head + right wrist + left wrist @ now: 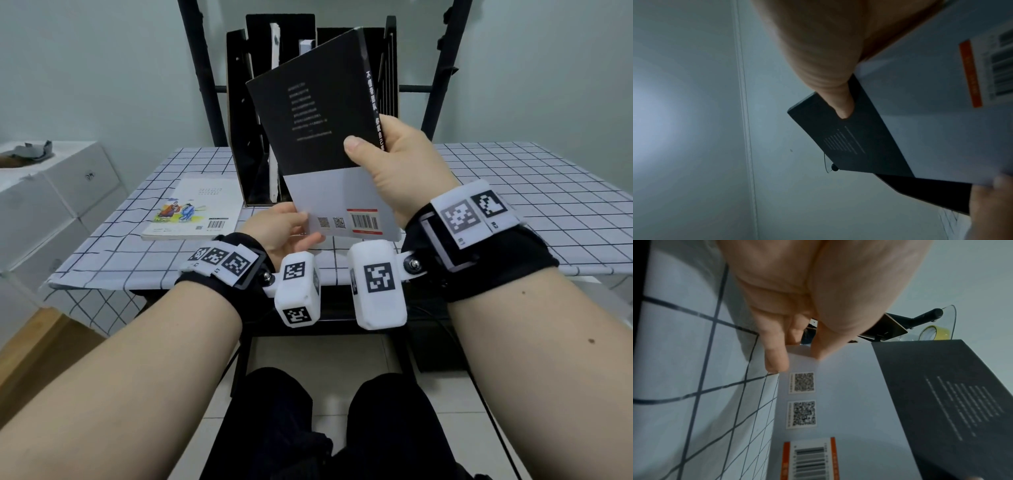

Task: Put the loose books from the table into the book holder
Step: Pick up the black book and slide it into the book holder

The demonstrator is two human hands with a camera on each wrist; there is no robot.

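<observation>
A black and grey book (322, 137) (890, 402) (910, 129) is held upright above the table, back cover toward me. My right hand (394, 164) grips its spine edge, thumb on the cover. My left hand (287, 226) pinches its lower left corner near the QR codes, thumb (826, 331) on the cover. Behind the book stands the black book holder (239, 113), with a white book (274, 113) upright in a slot. A second loose book (195, 212), white with a colourful drawing, lies flat on the table to the left of the holder.
The table (513, 205) has a white cloth with a black grid. White boxes (51, 198) stand at the left. A black metal frame (202, 68) rises behind the holder. My knees are under the table's front edge.
</observation>
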